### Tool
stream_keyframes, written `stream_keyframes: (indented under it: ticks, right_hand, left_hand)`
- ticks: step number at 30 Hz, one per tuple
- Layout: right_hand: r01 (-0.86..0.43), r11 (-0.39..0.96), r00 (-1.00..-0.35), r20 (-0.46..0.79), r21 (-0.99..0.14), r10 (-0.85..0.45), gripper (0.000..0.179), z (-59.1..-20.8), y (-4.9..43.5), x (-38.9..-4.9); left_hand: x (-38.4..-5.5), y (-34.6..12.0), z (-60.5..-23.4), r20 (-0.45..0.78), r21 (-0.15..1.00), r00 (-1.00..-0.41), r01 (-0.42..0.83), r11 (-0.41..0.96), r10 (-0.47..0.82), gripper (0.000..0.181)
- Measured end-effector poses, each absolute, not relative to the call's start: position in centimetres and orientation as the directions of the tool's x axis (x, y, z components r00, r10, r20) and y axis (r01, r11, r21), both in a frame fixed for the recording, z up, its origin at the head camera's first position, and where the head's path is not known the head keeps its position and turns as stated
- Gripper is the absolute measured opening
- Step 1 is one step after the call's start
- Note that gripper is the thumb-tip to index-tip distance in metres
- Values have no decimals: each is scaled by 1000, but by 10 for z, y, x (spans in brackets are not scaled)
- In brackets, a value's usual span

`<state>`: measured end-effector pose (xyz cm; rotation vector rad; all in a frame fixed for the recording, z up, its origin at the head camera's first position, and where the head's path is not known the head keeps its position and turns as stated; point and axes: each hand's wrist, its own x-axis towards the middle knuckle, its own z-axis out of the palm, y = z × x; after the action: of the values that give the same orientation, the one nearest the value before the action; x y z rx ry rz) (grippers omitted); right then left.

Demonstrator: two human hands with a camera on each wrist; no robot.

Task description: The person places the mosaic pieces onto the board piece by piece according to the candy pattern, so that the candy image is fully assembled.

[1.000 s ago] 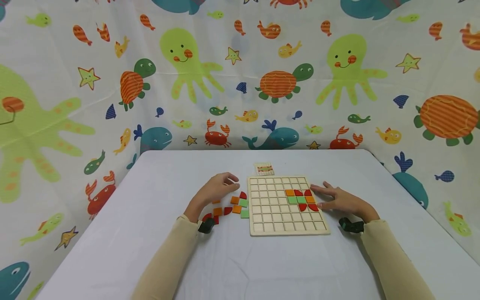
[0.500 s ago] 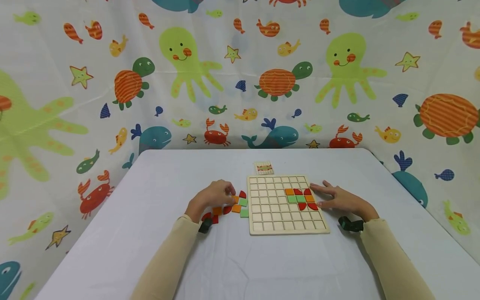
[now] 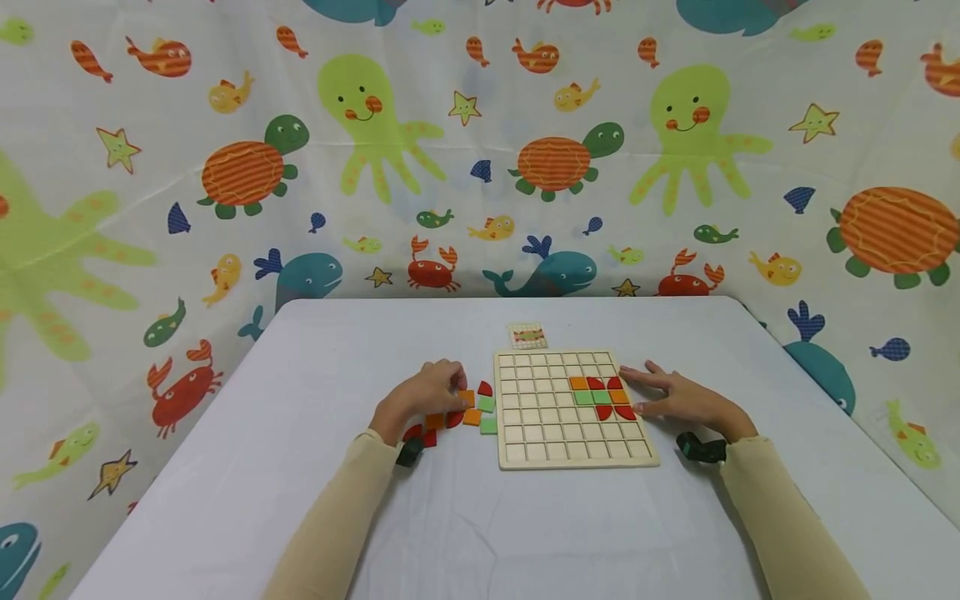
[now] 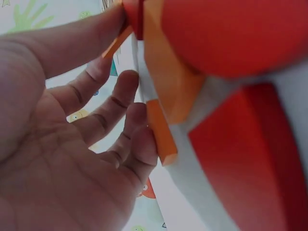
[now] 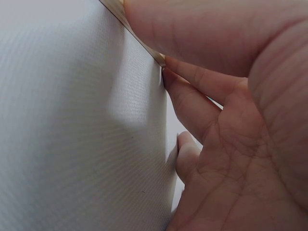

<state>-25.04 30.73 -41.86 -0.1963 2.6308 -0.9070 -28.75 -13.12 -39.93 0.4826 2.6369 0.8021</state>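
My left hand [image 3: 423, 392] is over the loose pieces left of the board, pinching an orange square tile [image 3: 467, 397] between thumb and index finger. In the left wrist view that orange tile [image 4: 117, 44] shows edge-on between the two fingertips, while the other fingers curve near the tabletop. My right hand [image 3: 686, 400] lies spread at the right edge of the wooden grid board [image 3: 536, 454], thumb and fingertips at its rim. Near its right side the board carries orange and green squares and red quarter-round pieces, with a green square [image 3: 584, 398] among them.
Around the left hand lie more loose tiles, including a green square [image 3: 488, 427], a red quarter-round [image 3: 485, 388] and a red square [image 3: 430, 438]. A small pattern card [image 3: 528, 336] lies behind the board. A sea-animal curtain [image 3: 465, 225] hangs behind the white table [image 3: 420, 533].
My left hand has come down a little toward the tiles, and its thumb and index finger have closed on an orange square. The right hand stays at the board's edge.
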Motion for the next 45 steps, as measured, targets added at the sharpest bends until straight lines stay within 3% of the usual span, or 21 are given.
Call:
stream_keyframes:
  ticks: [11, 28, 45]
  right_hand:
    - [-17, 784, -929, -279, -621, -241, 90, -419, 308, -251]
    - [-17, 786, -926, -285, -618, -245, 90, -417, 307, -250]
    - [-10, 771, -928, -282, -636, -245, 89, -414, 307, -247]
  left_hand:
    - [-294, -142, -400, -172, 715, -906, 156, 682, 387, 12]
    - [-298, -136, -393, -128, 868, -953, 26, 496, 275, 21]
    - [-300, -111, -390, -58, 941, -936, 65, 332, 348, 24]
